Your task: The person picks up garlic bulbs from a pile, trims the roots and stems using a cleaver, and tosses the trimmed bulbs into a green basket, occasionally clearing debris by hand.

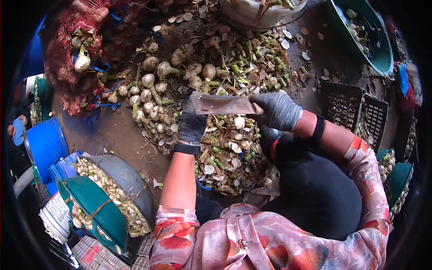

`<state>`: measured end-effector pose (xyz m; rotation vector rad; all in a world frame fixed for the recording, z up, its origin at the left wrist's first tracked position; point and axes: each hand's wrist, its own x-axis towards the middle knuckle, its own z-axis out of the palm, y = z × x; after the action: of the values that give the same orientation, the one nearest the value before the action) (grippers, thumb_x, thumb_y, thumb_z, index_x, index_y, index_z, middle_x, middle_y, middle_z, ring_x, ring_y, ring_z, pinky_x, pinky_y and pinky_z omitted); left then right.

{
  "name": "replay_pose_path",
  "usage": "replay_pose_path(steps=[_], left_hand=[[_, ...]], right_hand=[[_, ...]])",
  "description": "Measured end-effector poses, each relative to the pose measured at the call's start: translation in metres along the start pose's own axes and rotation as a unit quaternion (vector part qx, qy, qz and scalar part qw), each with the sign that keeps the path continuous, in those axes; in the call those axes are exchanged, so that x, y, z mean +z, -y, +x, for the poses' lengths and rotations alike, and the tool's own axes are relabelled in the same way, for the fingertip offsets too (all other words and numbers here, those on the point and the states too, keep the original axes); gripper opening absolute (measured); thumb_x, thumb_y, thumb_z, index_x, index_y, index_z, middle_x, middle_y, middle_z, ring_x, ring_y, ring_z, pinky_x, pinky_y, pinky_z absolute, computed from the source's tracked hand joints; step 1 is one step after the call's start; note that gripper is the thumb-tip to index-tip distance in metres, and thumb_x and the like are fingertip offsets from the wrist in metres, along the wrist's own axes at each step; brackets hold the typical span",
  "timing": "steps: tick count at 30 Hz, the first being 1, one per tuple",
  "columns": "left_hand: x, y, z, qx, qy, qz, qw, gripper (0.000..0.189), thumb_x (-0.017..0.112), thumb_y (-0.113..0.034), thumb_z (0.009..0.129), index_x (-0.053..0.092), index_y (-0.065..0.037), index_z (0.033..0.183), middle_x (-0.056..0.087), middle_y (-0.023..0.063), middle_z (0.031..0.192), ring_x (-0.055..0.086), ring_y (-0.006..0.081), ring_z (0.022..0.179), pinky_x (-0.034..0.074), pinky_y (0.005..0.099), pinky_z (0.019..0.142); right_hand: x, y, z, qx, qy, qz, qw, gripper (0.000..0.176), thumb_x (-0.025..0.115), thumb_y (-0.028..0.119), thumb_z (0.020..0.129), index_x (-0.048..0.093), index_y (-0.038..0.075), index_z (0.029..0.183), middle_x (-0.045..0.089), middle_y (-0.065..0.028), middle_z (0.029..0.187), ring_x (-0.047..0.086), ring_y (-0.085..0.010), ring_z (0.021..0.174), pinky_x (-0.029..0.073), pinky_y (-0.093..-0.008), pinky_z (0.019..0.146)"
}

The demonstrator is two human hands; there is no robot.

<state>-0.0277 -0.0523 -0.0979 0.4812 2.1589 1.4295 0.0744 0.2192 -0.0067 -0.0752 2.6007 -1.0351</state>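
In a grey glove, my right hand (pixel 276 110) is closed round the handle of a broad-bladed knife (pixel 222 105). The blade points left and lies level in front of me. My left hand (pixel 192 119), in a dark glove, is at the blade's left end; its fingers are partly hidden behind the blade, and what they hold cannot be made out. Whole garlic bulbs (pixel 147 81) with stems lie on the ground beyond and to the left of my left hand. Below the blade is a heap of cut stems and peelings (pixel 234 155).
Red mesh sacks (pixel 72 67) stand at the upper left. At the lower left are a blue barrel (pixel 46 143) and a green basin (pixel 96 211) of garlic. A white bucket (pixel 263 15) is at the top, another green basin (pixel 384 54) upper right, and black crates (pixel 373 119) at the right.
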Motion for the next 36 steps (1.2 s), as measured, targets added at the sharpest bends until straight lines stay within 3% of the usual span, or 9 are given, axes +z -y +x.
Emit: replay_pose_path(steps=[6,12,15,18,23,25,30,33,36], left_hand=[[0.024,-0.061,-0.043,-0.032,0.031,-0.147,0.988,0.026,0.067,-0.008,0.09,0.057,-0.003,0.113,0.064,0.0083,0.105,0.061,0.0136,0.094,0.052,0.0297,0.083],[0.044,-0.103,-0.035,-0.059,0.14,-0.114,0.982,0.048,0.068,-0.006,0.085,0.047,-0.004,0.128,0.057,0.0079,0.115,0.057,0.0212,0.105,0.048,0.0361,0.094],[0.045,-0.114,-0.036,0.098,0.064,-0.158,0.98,0.061,0.075,-0.001,0.078,0.044,-0.002,0.131,0.056,0.0121,0.119,0.059,0.0222,0.108,0.051,0.0342,0.094],[0.037,-0.067,-0.018,-0.207,0.234,-0.715,0.626,0.059,0.066,-0.042,0.09,0.046,-0.004,0.132,0.058,0.0128,0.114,0.064,0.0219,0.098,0.058,0.0376,0.084],[0.066,-0.1,-0.021,0.01,0.014,-0.282,0.959,0.068,0.074,-0.012,0.083,0.039,-0.008,0.14,0.055,0.0103,0.128,0.056,0.0203,0.115,0.049,0.0342,0.098],[0.063,-0.091,-0.014,0.018,0.047,-0.269,0.962,0.072,0.075,-0.011,0.081,0.036,-0.008,0.141,0.054,0.0103,0.128,0.056,0.0202,0.115,0.049,0.0345,0.098],[0.066,-0.063,-0.012,0.025,0.073,-0.079,0.994,0.07,0.071,-0.022,0.085,0.034,-0.009,0.143,0.048,0.0108,0.137,0.052,0.0249,0.121,0.043,0.0401,0.105],[0.08,0.016,-0.032,-0.168,0.098,-0.739,0.645,0.054,0.055,-0.027,0.098,0.036,-0.008,0.145,0.044,0.0101,0.145,0.048,0.0244,0.128,0.041,0.0406,0.106],[0.063,0.025,-0.027,-0.181,0.109,-0.727,0.654,0.052,0.04,-0.033,0.104,0.03,-0.008,0.148,0.036,0.0113,0.149,0.039,0.024,0.135,0.032,0.0388,0.114]], right_hand=[[0.002,-0.04,0.001,0.184,0.093,0.055,0.977,0.041,0.068,0.04,0.087,0.065,0.012,0.116,0.071,-0.016,0.092,0.069,-0.0331,0.086,0.053,-0.0402,0.081],[-0.003,0.006,-0.001,0.016,-0.047,0.326,0.944,0.055,0.076,0.048,0.082,0.065,0.004,0.112,0.07,-0.0122,0.092,0.066,-0.0195,0.087,0.052,-0.0343,0.083],[-0.028,0.026,0.006,0.122,-0.026,0.304,0.944,0.035,0.076,0.039,0.085,0.066,0.006,0.092,0.062,-0.0013,0.067,0.054,-0.0073,0.055,0.046,-0.0249,0.05],[-0.022,0.005,0.009,0.27,0.028,0.517,0.811,0.03,0.072,0.039,0.088,0.062,0.011,0.087,0.045,0.0037,0.051,0.039,-0.0073,0.036,0.029,-0.024,0.035],[-0.014,-0.006,0.007,0.304,0.083,0.534,0.784,0.036,0.069,0.047,0.088,0.063,0.012,0.083,0.047,0.003,0.053,0.043,-0.0104,0.04,0.031,-0.0267,0.038],[-0.007,-0.023,0.005,0.194,-0.064,0.267,0.942,0.038,0.07,0.042,0.087,0.064,0.005,0.096,0.062,-0.0087,0.068,0.06,-0.0213,0.058,0.048,-0.0358,0.055],[-0.036,0.002,-0.036,-0.013,-0.078,-0.024,0.997,0.026,0.07,0.022,0.079,0.064,0.01,0.101,0.067,-0.0161,0.083,0.066,-0.0381,0.081,0.053,-0.0448,0.071],[-0.043,0.015,-0.042,-0.032,0.006,-0.057,0.998,0.019,0.068,0.018,0.077,0.063,0.011,0.094,0.066,-0.0148,0.08,0.066,-0.0376,0.079,0.052,-0.0464,0.067],[-0.047,0.022,-0.044,-0.042,0.033,-0.053,0.997,0.018,0.066,0.016,0.077,0.063,0.011,0.094,0.066,-0.0152,0.08,0.066,-0.0376,0.08,0.052,-0.0458,0.068]])
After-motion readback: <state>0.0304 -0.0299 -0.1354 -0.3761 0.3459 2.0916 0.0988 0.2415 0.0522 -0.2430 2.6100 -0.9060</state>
